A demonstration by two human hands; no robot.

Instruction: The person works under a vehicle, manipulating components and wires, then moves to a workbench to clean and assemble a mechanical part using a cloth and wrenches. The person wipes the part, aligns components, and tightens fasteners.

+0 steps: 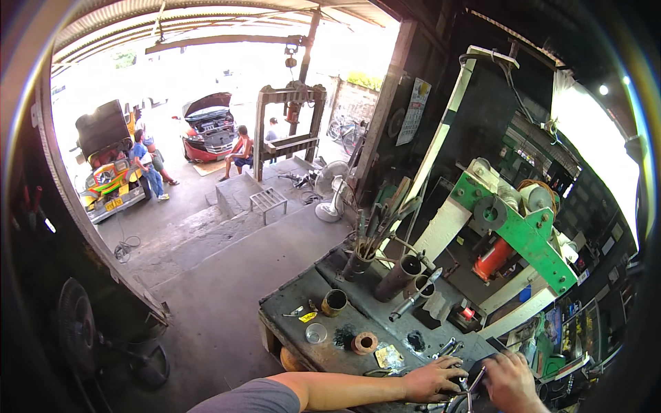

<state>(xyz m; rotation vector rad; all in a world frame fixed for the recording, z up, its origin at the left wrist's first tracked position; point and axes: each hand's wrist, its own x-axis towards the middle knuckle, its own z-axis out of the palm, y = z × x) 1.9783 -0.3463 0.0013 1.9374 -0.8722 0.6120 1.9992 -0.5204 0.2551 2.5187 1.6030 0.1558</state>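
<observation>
At the near right end of the dark workbench, my left hand reaches over a cluster of metal hand tools. Its fingers are bent and apart, and I see nothing clearly gripped in them. Beside it, my right hand is closed, its fingertips at the upper end of a shiny metal rod that slants between the two hands. What the rod's lower end meets is too small to make out. Several wrenches lie just beyond my left fingers. Close to my left wrist is a stained yellowish pad.
On the bench stand a rusty ring, a clear cup, an open can and upright metal tubes. A green press frame with a red jack rises at right. Fans, people and open-hooded vehicles are farther off.
</observation>
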